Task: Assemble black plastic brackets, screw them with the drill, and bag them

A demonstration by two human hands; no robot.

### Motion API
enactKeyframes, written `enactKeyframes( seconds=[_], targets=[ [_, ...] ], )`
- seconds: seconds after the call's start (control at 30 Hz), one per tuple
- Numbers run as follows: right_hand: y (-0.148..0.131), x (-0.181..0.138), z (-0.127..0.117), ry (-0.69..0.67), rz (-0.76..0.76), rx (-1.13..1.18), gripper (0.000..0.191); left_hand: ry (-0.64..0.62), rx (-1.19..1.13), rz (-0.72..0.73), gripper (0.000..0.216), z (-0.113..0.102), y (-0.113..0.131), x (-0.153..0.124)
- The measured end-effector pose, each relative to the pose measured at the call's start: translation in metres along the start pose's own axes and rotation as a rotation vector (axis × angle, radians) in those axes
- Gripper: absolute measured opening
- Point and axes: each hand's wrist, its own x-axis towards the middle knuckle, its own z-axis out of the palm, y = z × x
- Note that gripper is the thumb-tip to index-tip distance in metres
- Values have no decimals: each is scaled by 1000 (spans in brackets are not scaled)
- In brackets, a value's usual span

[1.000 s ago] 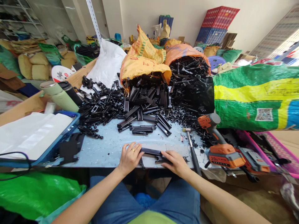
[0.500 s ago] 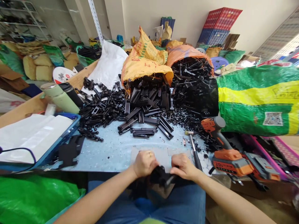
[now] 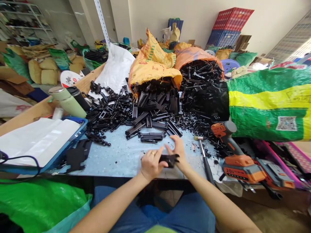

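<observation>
My left hand (image 3: 151, 164) grips a black plastic bracket (image 3: 169, 160) above the table's front edge, thumb on the near side. The bracket's pronged end points right, and the rest is partly covered by my fingers. Just behind that end is my right hand (image 3: 179, 151), fingers stretched out and thumb apart; whether it touches the bracket I cannot tell. Beyond both hands, a black jointed arm assembly (image 3: 152, 136) lies on the blue table (image 3: 107, 158). Long black channel pieces (image 3: 145, 121) are heaped behind it.
Right of my hands lie a hammer (image 3: 205, 158) and an orange cordless drill (image 3: 233, 155). Loose screws (image 3: 191, 123) spread before an orange sack (image 3: 194, 55) and a yellow sack (image 3: 153, 69). At left stand a blue tray (image 3: 84, 124) and a green bottle (image 3: 66, 102).
Both hands have risen from over the lap to above the table edge, bringing the bracket along. My right hand has let go of its grip and spread its fingers.
</observation>
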Motion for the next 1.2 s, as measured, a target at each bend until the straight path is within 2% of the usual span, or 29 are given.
enactKeyframes(
  seconds=[0.07,0.13,0.2,0.27,0.37,0.47,0.5,0.53,0.57,0.63,0.7,0.8,0.93,1.0,1.07,1.13,1.2],
  targets=[
    [25,21,-17,-20,94,-342,45,-141,186,5,62,10,-23,13],
    [44,33,-32,-147,158,-531,43,-248,289,35,51,21,-38,29],
    [56,35,-44,-264,170,-559,41,-304,331,37,49,27,-47,46],
    [63,25,-56,-273,184,-493,43,-286,323,-17,50,24,-55,59],
    [72,-5,-81,-202,134,-371,51,-88,345,-287,43,-10,-79,61],
    [72,-37,-98,-259,-76,-364,55,118,461,-625,47,-66,-123,46],
    [69,-45,-99,-310,-142,-385,55,183,507,-753,49,-85,-141,40],
    [65,-51,-96,-362,-194,-411,54,254,557,-985,49,-101,-158,36],
    [59,-54,-90,-403,-229,-436,55,273,572,-1165,50,-116,-173,33],
    [48,-55,-73,-449,-258,-469,55,254,551,-1278,47,-135,-196,33],
    [39,-49,-55,-467,-244,-484,55,217,509,-1256,39,-141,-204,36],
    [31,-39,-37,-463,-168,-500,58,184,438,-1115,31,-128,-186,38],
    [22,-38,-35,-410,-113,-525,56,63,190,-810,29,-79,-127,22],
    [14,-45,-38,-420,-138,-511,55,-34,46,-745,33,-51,-95,9],
    [5,-52,-38,-450,-186,-473,51,-123,-201,-693,37,-29,-67,-2],
    [-1,-55,-34,-472,-213,-426,47,-158,-384,-668,34,-15,-46,-10],
    [-5,-52,-28,-469,-176,-351,44,-154,-474,-670,34,-9,-31,-14]
  ],
)
